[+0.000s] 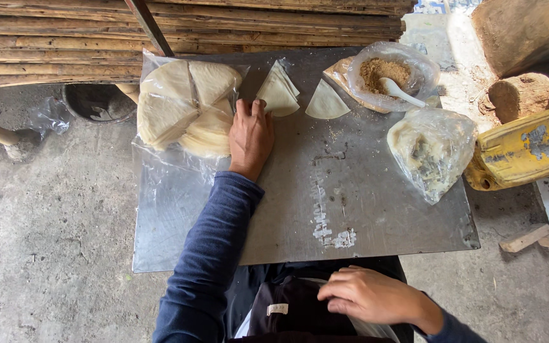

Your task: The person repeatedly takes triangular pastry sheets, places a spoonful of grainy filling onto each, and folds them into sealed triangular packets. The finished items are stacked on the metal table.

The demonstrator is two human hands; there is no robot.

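Left hand [250, 136] flat, fingers together, empty, fingertips touching folded wrappers [278, 94]; right hand [366, 295] loosely curled on dark cloth [293, 309], grip unclear.

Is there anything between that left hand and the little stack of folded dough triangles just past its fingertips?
Nothing visible. The left hand lies flat on the metal table, fingertips right beside the stack of folded dough triangles, with no object between them. The round pile of wrappers sits off to one side.

Resting left hand [251, 136] flat on metal desk [300, 209] beside stacked dough wedges [185, 105]; right hand [366, 294] touching dark cloth [287, 311] in lap.
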